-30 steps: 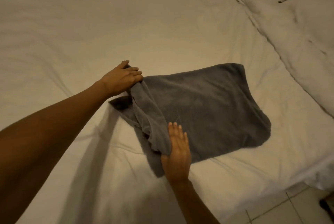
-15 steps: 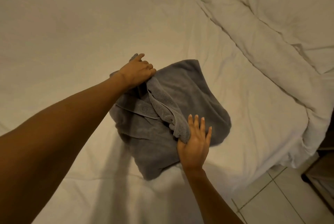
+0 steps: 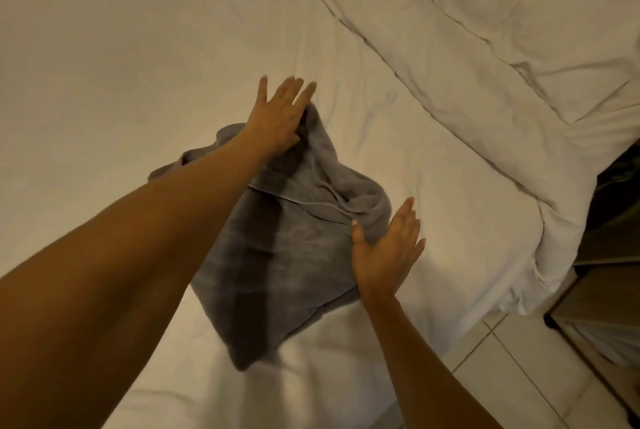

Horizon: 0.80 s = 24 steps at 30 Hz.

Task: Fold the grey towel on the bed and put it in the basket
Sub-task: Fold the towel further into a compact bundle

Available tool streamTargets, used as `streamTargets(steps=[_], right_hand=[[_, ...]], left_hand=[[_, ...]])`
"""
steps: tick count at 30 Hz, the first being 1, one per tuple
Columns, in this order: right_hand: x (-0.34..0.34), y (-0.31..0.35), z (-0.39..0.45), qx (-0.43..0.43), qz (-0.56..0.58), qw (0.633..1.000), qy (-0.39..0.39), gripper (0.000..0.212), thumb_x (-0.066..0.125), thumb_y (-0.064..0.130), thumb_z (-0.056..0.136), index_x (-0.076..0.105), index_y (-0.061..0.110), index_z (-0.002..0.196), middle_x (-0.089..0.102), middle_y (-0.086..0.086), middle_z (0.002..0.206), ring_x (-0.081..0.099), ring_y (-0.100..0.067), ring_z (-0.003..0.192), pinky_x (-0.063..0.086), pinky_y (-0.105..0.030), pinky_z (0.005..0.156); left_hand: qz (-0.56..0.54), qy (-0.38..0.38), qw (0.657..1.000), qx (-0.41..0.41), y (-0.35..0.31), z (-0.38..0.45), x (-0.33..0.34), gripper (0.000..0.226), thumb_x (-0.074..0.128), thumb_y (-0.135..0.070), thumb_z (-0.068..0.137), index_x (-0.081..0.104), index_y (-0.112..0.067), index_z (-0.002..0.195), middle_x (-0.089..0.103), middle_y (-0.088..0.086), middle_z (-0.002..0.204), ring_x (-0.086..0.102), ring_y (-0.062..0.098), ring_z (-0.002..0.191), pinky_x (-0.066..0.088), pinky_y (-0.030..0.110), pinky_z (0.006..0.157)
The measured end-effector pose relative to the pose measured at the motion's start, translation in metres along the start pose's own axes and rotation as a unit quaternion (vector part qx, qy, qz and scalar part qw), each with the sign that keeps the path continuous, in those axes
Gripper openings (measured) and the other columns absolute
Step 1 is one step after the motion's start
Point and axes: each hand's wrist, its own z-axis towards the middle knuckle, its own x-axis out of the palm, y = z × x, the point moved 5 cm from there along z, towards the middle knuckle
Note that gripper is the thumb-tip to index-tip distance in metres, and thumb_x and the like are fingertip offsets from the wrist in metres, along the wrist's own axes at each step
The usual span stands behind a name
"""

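The grey towel (image 3: 294, 255) lies folded over on the white bed sheet (image 3: 121, 65), near the bed's right edge, with a bunched fold along its far right side. My left hand (image 3: 280, 117) rests on the towel's far corner, its fingers spread flat and pointing away from me. My right hand (image 3: 388, 248) lies against the towel's right edge, thumb over the fold and fingers stretched out apart on the sheet. Neither hand is closed around the cloth. My left forearm hides part of the towel's left side. No basket is in view.
A crumpled white duvet (image 3: 485, 30) covers the far right part of the bed. To the right of the bed stands dark wooden furniture (image 3: 609, 255). Pale floor tiles (image 3: 519, 376) show at the lower right.
Both hands carried the towel's left edge over to the right, which made the towel narrower. Their fingers then opened and spread. The view has swung towards the bed's right edge.
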Motion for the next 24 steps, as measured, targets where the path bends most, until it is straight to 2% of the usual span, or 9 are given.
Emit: streamTargets(steps=[2,5,7,10,12,18,21,23,24], right_hand=[[-0.009,0.008,0.002,0.005,-0.010,0.999,-0.044,0.087,0.056,0.044,0.088,0.005,0.014,0.151,0.015,-0.015,0.157,0.014,-0.030,0.145,0.009,-0.046,0.118],[-0.010,0.037,-0.005,-0.110,-0.078,0.988,-0.079,0.070,0.040,0.037,0.094,0.007,0.014,0.151,0.008,-0.015,0.158,0.009,-0.029,0.146,0.006,-0.045,0.116],[0.008,0.046,-0.009,-0.167,-0.112,0.979,-0.020,0.063,0.031,0.039,0.097,0.011,0.015,0.151,0.008,-0.013,0.159,0.007,-0.027,0.146,0.002,-0.045,0.116],[0.040,0.030,-0.005,-0.125,-0.117,0.980,0.102,0.062,0.022,0.044,0.099,0.005,0.015,0.151,0.004,-0.011,0.159,0.000,-0.024,0.147,-0.003,-0.046,0.118],[0.054,0.017,0.002,-0.101,-0.122,0.977,0.145,0.063,0.020,0.045,0.099,0.002,0.014,0.151,0.004,-0.009,0.160,-0.002,-0.022,0.147,-0.004,-0.045,0.118],[0.053,0.015,0.006,-0.110,-0.123,0.975,0.147,0.062,0.021,0.045,0.099,0.006,0.016,0.151,0.008,-0.008,0.159,0.000,-0.022,0.147,-0.006,-0.045,0.117],[0.048,0.019,0.005,-0.122,-0.126,0.976,0.130,0.061,0.020,0.044,0.099,0.001,0.018,0.151,0.003,-0.008,0.160,-0.003,-0.023,0.147,-0.009,-0.045,0.116],[0.044,0.024,0.004,-0.144,-0.131,0.975,0.103,0.062,0.020,0.043,0.098,0.000,0.019,0.151,0.001,-0.008,0.160,-0.003,-0.023,0.147,-0.011,-0.045,0.114],[0.042,0.027,0.004,-0.159,-0.132,0.974,0.091,0.062,0.021,0.042,0.097,0.001,0.020,0.151,0.001,-0.008,0.160,-0.002,-0.024,0.147,-0.012,-0.044,0.113]], left_hand=[[-0.065,-0.005,0.997,-0.034,-0.003,-0.009,0.009,0.075,0.049,-0.034,0.096,0.004,-0.013,0.152,0.005,0.010,0.161,0.003,0.025,0.149,0.001,0.052,0.119],[-0.116,-0.012,0.993,-0.032,-0.006,-0.031,0.028,0.059,0.032,-0.036,0.101,0.014,-0.011,0.151,0.008,0.009,0.161,0.005,0.023,0.149,0.002,0.049,0.119],[-0.121,0.033,0.992,-0.017,-0.005,-0.046,0.047,0.057,0.024,-0.039,0.101,0.014,-0.014,0.152,0.006,0.006,0.161,0.002,0.020,0.149,-0.001,0.049,0.119],[-0.108,0.100,0.989,-0.017,0.002,-0.056,0.073,0.058,0.018,-0.046,0.101,0.013,-0.019,0.152,0.007,0.003,0.161,0.002,0.017,0.149,-0.003,0.049,0.120],[-0.090,0.111,0.990,-0.010,0.002,-0.054,0.081,0.060,0.017,-0.050,0.099,0.014,-0.020,0.152,0.009,0.003,0.161,0.003,0.017,0.149,-0.003,0.050,0.120],[-0.041,0.090,0.993,0.064,0.012,-0.046,0.067,0.077,0.022,-0.064,0.088,0.028,-0.014,0.147,0.034,0.008,0.153,0.027,0.021,0.144,-0.001,0.052,0.119],[0.014,0.105,0.987,0.123,0.029,-0.054,0.059,0.054,0.045,-0.045,0.094,0.041,-0.017,0.139,0.047,0.007,0.145,0.039,0.021,0.138,0.002,0.049,0.120],[0.018,0.080,0.990,0.113,0.041,-0.051,0.047,0.037,0.059,-0.032,0.089,0.054,-0.019,0.124,0.062,0.004,0.127,0.054,0.022,0.125,0.008,0.049,0.120],[0.011,0.054,0.995,0.088,0.046,-0.044,0.037,0.030,0.060,-0.028,0.088,0.058,-0.018,0.117,0.067,0.004,0.118,0.059,0.023,0.117,0.010,0.048,0.120]])
